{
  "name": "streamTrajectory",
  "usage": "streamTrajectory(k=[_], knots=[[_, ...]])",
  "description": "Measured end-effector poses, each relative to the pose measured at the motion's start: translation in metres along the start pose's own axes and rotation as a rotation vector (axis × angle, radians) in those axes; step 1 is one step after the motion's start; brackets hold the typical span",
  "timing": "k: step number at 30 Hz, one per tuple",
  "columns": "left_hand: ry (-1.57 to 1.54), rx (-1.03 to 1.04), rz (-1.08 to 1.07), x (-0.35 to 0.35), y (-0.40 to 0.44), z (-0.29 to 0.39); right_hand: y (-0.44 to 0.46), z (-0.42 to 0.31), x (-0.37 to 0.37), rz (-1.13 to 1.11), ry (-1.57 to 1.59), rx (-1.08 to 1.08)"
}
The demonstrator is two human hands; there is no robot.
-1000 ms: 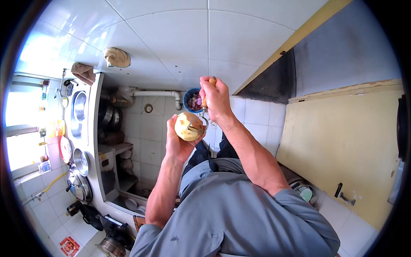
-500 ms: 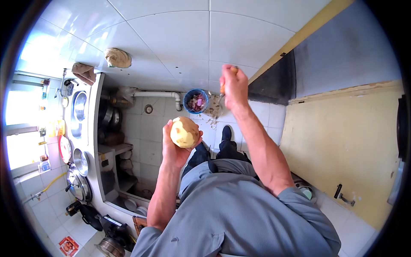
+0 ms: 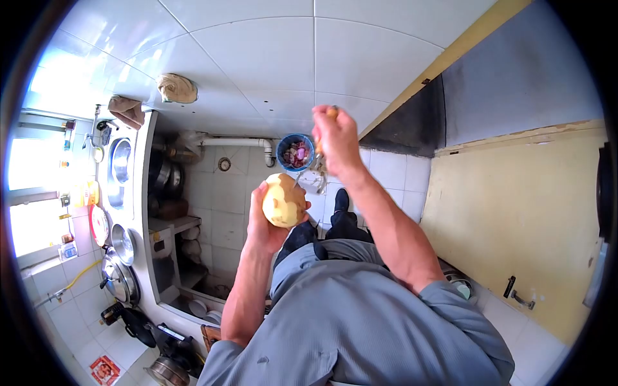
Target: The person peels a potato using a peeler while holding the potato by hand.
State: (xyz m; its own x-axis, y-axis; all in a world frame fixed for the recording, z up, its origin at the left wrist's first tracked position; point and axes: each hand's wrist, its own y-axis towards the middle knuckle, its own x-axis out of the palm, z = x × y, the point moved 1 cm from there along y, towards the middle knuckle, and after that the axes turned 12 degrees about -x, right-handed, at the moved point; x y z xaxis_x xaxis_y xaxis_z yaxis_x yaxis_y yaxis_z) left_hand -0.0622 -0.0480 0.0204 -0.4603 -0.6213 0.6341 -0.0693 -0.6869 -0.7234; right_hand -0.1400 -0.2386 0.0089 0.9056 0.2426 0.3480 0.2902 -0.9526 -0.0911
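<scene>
A large, round, pale yellow potato-like vegetable (image 3: 283, 201) with brownish patches of skin rests in my left hand (image 3: 264, 222), whose fingers wrap round its lower side. My right hand (image 3: 337, 143) is closed on the wooden handle of a peeler (image 3: 318, 147), up and to the right of the vegetable. The peeler's metal head is blurred and lies close to the vegetable's upper right side; whether they touch I cannot tell. Beyond them, a blue bin (image 3: 295, 152) with purplish and pale scraps stands on the floor.
A white pipe (image 3: 238, 141) runs along the wall beside the bin. At the left is a counter with metal basins (image 3: 122, 243) and a lidded pot (image 3: 120, 280). A yellow door (image 3: 515, 225) stands at the right. My feet are below my hands.
My right hand with the peeler swung away to the right, then came back left towards the vegetable. The vegetable has turned slightly in my left hand.
</scene>
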Motion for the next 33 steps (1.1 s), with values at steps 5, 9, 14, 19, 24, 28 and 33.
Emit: streamTrajectory(k=[5, 9, 14, 19, 24, 28, 33], knots=[[0.021, 0.021, -0.003, 0.006, 0.001, 0.006, -0.018, 0.007, 0.025, -0.07, 0.06, 0.123], [0.103, 0.015, -0.108, -0.004, -0.005, 0.006, 0.028, 0.031, -0.001, 0.178, -0.082, 0.007], [0.137, 0.058, -0.047, 0.001, -0.004, 0.001, 0.009, -0.004, 0.008, 0.058, -0.055, 0.081], [0.066, 0.014, -0.078, -0.004, 0.001, 0.001, -0.014, -0.003, 0.03, -0.104, -0.029, 0.085], [0.108, 0.069, -0.131, -0.006, -0.006, -0.002, 0.037, 0.018, -0.011, 0.131, -0.172, 0.027], [0.055, 0.103, -0.058, -0.002, -0.003, 0.0, 0.004, 0.002, 0.009, 0.018, -0.021, 0.024], [0.147, 0.125, -0.172, -0.011, -0.002, 0.001, -0.005, -0.002, 0.031, -0.052, 0.052, 0.08]])
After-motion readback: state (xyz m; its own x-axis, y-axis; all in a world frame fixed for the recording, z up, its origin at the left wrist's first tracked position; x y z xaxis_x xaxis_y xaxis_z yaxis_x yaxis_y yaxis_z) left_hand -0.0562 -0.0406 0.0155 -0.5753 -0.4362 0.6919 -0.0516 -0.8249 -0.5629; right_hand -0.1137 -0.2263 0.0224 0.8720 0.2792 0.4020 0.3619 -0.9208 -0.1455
